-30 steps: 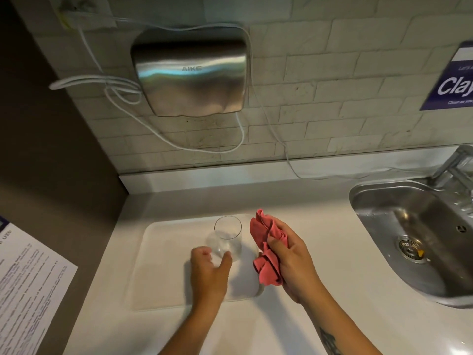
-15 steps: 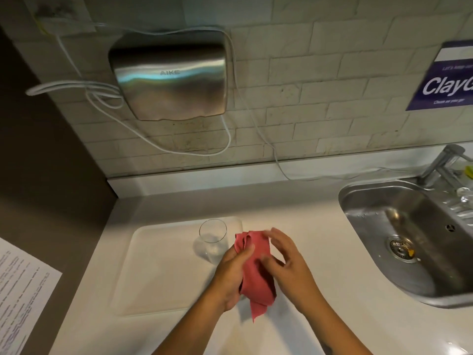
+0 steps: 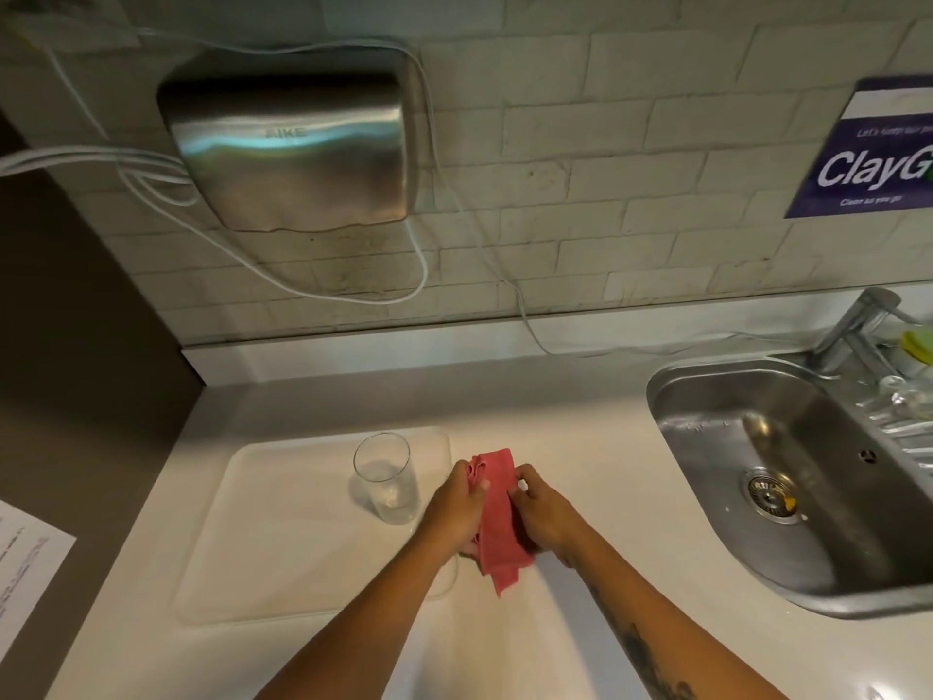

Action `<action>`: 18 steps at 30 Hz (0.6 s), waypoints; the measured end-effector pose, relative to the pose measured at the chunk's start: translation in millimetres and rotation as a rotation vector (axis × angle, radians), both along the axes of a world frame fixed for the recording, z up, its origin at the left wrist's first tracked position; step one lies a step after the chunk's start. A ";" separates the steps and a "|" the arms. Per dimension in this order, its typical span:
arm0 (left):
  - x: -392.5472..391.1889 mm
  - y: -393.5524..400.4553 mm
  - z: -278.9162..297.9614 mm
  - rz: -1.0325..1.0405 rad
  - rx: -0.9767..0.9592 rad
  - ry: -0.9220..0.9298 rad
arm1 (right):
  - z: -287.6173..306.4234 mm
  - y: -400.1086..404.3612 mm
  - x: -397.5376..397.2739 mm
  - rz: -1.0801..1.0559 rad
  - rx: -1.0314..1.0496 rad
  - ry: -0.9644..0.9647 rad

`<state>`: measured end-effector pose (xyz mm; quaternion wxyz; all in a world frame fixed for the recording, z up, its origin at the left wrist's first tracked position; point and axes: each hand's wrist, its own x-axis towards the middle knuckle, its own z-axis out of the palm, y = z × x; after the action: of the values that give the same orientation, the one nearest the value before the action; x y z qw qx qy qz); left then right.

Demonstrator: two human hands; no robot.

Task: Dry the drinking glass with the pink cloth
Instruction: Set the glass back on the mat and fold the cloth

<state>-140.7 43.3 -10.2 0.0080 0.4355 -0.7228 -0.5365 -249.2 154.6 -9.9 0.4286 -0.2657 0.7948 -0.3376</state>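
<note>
A clear drinking glass (image 3: 386, 477) stands upright on a white tray (image 3: 282, 543), near the tray's far right corner. Just right of it, both hands hold the pink cloth (image 3: 497, 517) above the counter. My left hand (image 3: 454, 507) grips the cloth's left side, and my right hand (image 3: 537, 512) pinches its right side. The cloth hangs down between them in a folded strip. Neither hand touches the glass.
A steel sink (image 3: 787, 477) with a tap (image 3: 858, 320) lies to the right, with a dish rack at its far edge. A metal hand dryer (image 3: 293, 144) and white cables hang on the tiled wall. A printed sheet (image 3: 25, 563) lies at the left.
My left hand left the glass and joined my right hand on the pink cloth. Both hands now hold the cloth, stretched out longer. The glass stays on the tray.
</note>
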 end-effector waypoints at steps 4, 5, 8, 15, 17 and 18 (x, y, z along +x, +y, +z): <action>-9.6 -5.8 0.1 -0.090 -0.282 -0.250 | 5.0 -18.5 -1.6 0.101 0.159 0.072; -11.0 -4.9 -1.6 -0.129 -0.351 -0.302 | 3.0 -22.4 -0.9 0.123 0.213 0.117; -12.0 7.2 -3.5 -0.255 -0.593 -0.458 | -5.3 -28.0 4.5 0.196 0.371 0.392; -1.9 17.7 -10.9 -0.243 -0.713 -0.425 | -9.1 -25.4 14.2 0.325 0.367 0.704; 4.0 17.0 -6.8 -0.217 -0.680 -0.402 | -5.3 -24.4 19.2 0.319 0.366 0.708; 7.6 17.8 -1.5 -0.193 -0.653 -0.375 | -1.4 -23.4 22.5 0.319 0.374 0.709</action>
<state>-133.0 61.1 -11.8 -0.0365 0.4305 -0.8821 -0.1875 -226.7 131.2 -11.3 0.2163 -0.4025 0.8895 -0.0052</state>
